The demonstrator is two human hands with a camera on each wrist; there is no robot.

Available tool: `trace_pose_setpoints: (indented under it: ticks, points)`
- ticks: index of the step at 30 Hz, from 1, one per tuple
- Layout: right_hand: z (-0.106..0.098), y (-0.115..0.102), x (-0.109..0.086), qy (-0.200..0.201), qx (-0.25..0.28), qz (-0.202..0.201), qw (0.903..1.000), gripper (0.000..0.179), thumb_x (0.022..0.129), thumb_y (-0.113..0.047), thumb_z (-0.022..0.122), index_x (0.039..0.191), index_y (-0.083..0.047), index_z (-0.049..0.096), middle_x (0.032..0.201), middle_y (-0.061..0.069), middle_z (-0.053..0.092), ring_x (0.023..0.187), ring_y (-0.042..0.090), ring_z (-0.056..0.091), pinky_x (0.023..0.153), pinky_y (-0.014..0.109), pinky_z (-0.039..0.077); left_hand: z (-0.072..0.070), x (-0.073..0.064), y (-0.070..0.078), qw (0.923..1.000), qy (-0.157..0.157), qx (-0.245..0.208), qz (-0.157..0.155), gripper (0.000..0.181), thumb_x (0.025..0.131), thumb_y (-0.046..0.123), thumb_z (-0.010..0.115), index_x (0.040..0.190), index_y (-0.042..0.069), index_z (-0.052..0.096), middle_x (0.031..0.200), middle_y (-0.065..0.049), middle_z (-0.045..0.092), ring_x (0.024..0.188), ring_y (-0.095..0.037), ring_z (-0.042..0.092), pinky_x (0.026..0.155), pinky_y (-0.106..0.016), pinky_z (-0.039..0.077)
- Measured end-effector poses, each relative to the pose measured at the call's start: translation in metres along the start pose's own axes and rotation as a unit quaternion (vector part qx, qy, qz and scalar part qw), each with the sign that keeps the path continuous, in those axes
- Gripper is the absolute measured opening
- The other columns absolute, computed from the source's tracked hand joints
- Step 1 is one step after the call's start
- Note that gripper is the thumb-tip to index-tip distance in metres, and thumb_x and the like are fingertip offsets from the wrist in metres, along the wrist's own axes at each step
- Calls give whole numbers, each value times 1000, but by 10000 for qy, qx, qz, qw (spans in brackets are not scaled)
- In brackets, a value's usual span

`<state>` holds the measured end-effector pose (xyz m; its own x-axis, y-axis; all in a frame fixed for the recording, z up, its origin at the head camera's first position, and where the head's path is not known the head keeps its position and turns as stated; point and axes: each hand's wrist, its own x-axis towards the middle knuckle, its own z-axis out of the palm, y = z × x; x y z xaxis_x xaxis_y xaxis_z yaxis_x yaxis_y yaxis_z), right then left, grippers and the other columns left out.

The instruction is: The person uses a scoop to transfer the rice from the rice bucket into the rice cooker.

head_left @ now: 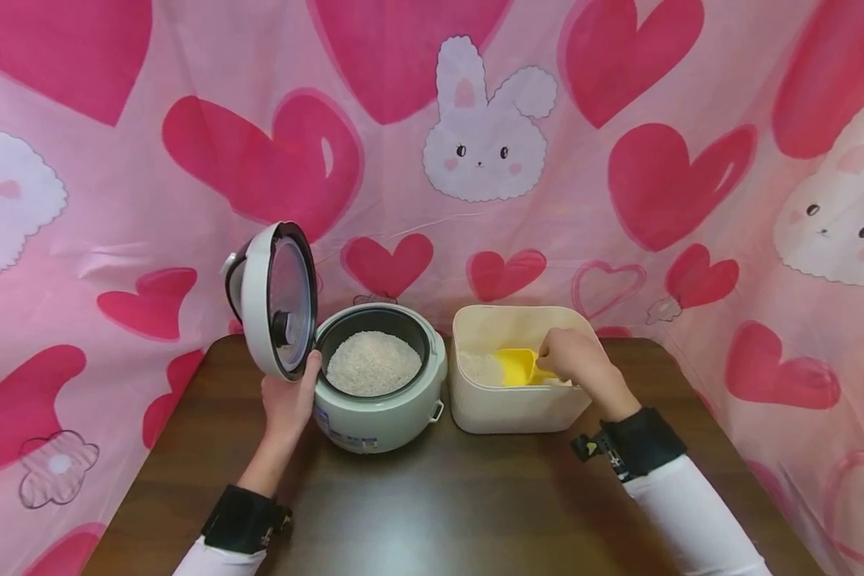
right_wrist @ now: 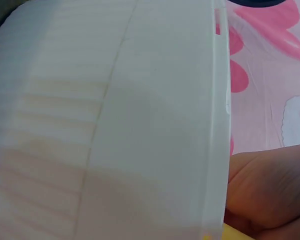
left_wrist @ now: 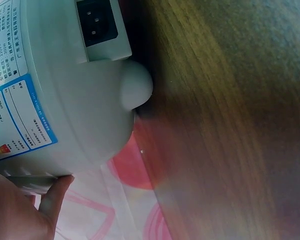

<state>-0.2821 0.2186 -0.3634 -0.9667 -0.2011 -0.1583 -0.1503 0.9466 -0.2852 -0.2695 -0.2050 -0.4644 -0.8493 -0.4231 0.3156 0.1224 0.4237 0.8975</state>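
Observation:
A rice cooker (head_left: 378,420) stands with its lid (head_left: 259,300) raised on the left and white rice (head_left: 373,364) heaped in its dark inner pot. My left hand (head_left: 288,400) grips the cooker at its left rim, by the base of the lid, thumb on the near side. In the left wrist view part of that hand (left_wrist: 20,207) touches the cooker's body (left_wrist: 85,125). Inside a cream bin (head_left: 522,410), my right hand (head_left: 574,356) holds a yellow scoop (head_left: 516,367) by its handle; the scoop is in the bin's rice (head_left: 481,369). My right fingertips are partly hidden.
Both containers stand side by side towards the back of a dark wooden table (head_left: 432,504). Right behind them hangs a pink curtain (head_left: 403,200) with hearts and rabbits. The raised lid stands high on the left. The bin's wall (right_wrist: 155,125) fills much of the right wrist view.

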Motion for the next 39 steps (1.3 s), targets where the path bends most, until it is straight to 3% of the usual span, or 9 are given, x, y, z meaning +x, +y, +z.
trace_pose_setpoints:
  ticks: [1,3,5,17,23,32,37,39]
  points:
    - [-7,-15,-8,-24,0,130,9999,29,93,-13,65,64,-8,66,55,-1,40,50,18,44,49,26,45,0,-1,0,10000,-1,0,-32,49,95,32,69,124,-7,61,121,-35,66,113,-52,61,95,-64,43]
    - [-9,-20,-11,-76,169,114,9998,28,94,-14,66,67,-7,69,56,-1,40,51,18,43,50,26,45,0,-1,0,10000,0,-6,-65,50,95,32,70,124,-7,61,122,-35,66,114,-52,60,96,-64,43]
    - [-2,-4,0,-68,339,-115,9993,27,94,-18,68,69,-8,73,57,-1,44,52,19,45,51,27,46,1,0,0,10000,31,3,-79,49,94,31,70,123,-8,62,121,-36,66,114,-52,61,96,-64,43]
    - [-2,1,5,-418,1411,-28,9891,23,98,-27,69,88,-11,83,62,3,58,58,24,52,61,31,49,3,0,1,9999,9,78,-104,45,95,30,69,121,-7,62,120,-34,67,113,-52,61,95,-64,43]
    - [-5,11,6,-612,1673,-153,9839,24,100,-29,68,102,-10,83,72,5,65,62,25,56,62,30,51,3,1,1,9999,29,79,-92,46,95,31,69,120,-7,63,119,-35,67,113,-52,61,95,-64,43]
    - [-13,31,-1,-730,2275,-394,9702,27,101,-29,67,103,-6,81,73,6,64,63,24,56,60,30,51,2,-1,0,9998,-38,136,-167,48,95,33,69,121,-7,62,122,-35,66,115,-53,60,96,-66,43]
    - [-16,44,-10,-722,2600,-418,9620,29,101,-27,67,114,-4,79,77,8,64,68,25,59,62,29,53,1,0,-2,9998,7,145,-125,49,95,33,70,122,-8,62,122,-37,65,115,-54,60,95,-66,43]
    - [-18,49,-14,-664,2579,-391,9631,32,101,-28,67,120,-4,78,83,9,68,73,26,61,66,29,55,1,2,-1,9998,-3,172,-65,50,95,33,70,123,-8,62,122,-37,65,115,-55,60,94,-66,43]
